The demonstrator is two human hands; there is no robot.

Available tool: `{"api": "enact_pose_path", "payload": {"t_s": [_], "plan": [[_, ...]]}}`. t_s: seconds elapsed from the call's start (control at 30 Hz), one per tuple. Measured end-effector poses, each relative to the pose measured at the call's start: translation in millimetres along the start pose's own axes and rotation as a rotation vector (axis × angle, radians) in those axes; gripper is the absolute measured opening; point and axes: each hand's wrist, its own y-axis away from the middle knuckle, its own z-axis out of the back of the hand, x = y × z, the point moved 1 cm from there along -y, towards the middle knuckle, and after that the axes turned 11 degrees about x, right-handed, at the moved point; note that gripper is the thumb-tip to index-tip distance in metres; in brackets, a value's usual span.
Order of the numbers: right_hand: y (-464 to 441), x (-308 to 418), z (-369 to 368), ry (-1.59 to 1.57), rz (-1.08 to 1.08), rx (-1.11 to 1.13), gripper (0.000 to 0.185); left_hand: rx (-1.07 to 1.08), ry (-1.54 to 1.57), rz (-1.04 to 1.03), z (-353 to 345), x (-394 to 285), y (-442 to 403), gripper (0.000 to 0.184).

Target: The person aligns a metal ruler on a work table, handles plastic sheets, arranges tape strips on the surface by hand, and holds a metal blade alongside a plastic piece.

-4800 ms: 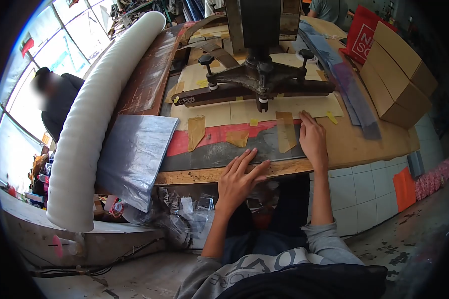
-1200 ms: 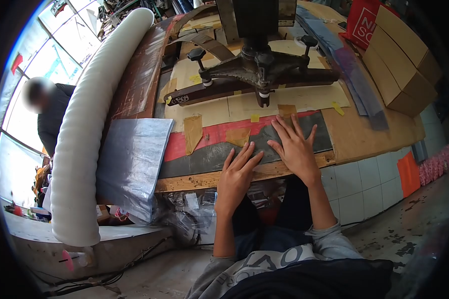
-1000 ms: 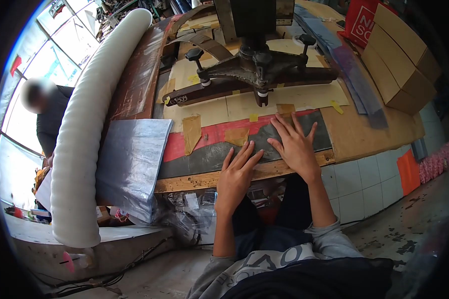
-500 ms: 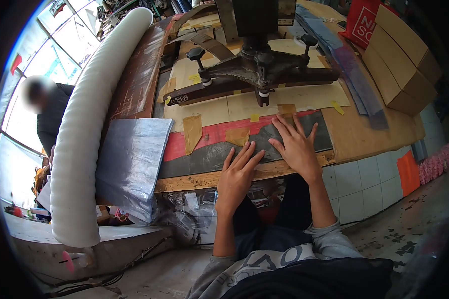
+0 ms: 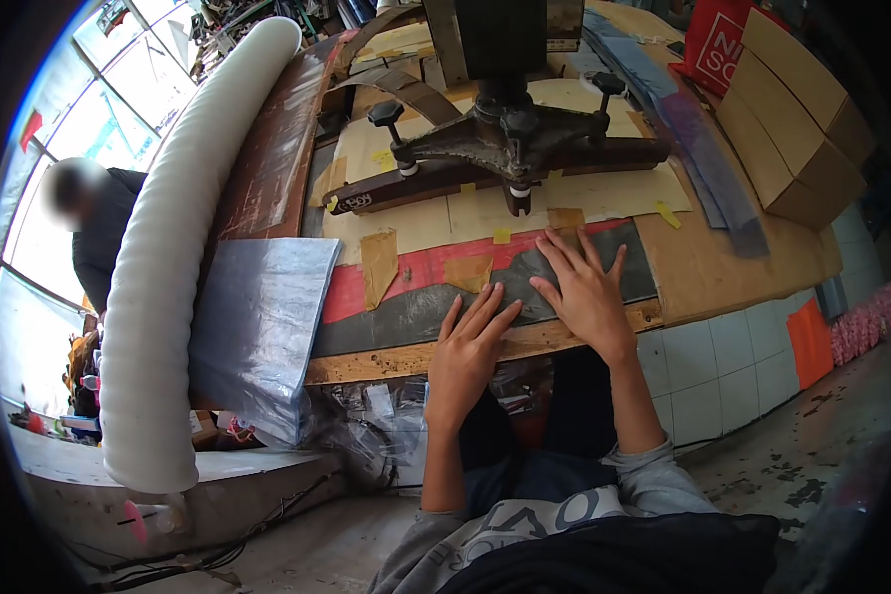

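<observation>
Both hands lie on the dark grey sheet (image 5: 396,322) along the table's front, fingers stretched out and apart. My left hand (image 5: 473,332) rests by the wooden edge strip (image 5: 376,368), its fingertips just below a brown tape patch (image 5: 468,273). Further right, my right hand (image 5: 586,282) is spread, with its fingertips near another brown tape patch (image 5: 566,218). Neither holds anything. Beyond them a dark metal pressing bar (image 5: 505,178) with black knobs sits over pale yellowish board (image 5: 426,218). A red strip (image 5: 406,272) shows between board and grey sheet.
Left stands a long white foam roll (image 5: 158,297) beside a stack of clear bluish plastic sheets (image 5: 262,307) hanging over the edge. Cardboard boxes (image 5: 792,139) and a red bag (image 5: 713,49) are at right. A person in dark clothes (image 5: 109,233) is beyond the roll.
The view has shifted very slightly. Both hands stay in place on the grey sheet, and the metal bar looks the same.
</observation>
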Motion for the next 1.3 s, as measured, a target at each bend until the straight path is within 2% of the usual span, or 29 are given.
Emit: {"api": "enact_pose_path", "payload": {"t_s": [1.3], "plan": [[1.4,0.4,1.9,-0.107,-0.008,0.045,0.052,0.017,-0.013,-0.001,-0.5,0.2,0.6,0.046]]}}
